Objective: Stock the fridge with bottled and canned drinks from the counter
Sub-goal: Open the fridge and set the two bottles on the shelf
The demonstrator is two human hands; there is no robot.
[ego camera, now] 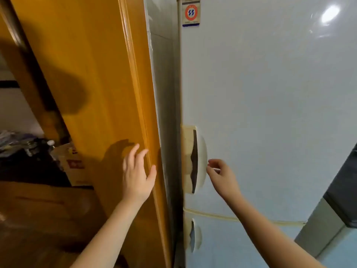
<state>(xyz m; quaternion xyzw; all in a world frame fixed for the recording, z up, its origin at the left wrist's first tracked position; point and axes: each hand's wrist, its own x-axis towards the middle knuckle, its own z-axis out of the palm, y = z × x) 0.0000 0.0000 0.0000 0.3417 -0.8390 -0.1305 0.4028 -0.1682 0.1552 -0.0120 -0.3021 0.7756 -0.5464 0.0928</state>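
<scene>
A pale blue-white fridge [270, 93] fills the right half of the view, its upper door closed. A worn, recessed cream handle [194, 159] sits on that door's left edge. My right hand [222, 175] hovers just right of the handle, fingers loosely curled, holding nothing. My left hand [138, 175] is spread in front of the orange wooden door frame [116, 93], empty. A second handle [193, 235] marks the lower door. No bottles or cans are clearly visible.
The orange frame stands close against the fridge's left side. Through the doorway at left lie a cardboard box [74, 163] and dark clutter [25, 147] on a wooden floor. A dark appliance edge [343, 186] shows at far right.
</scene>
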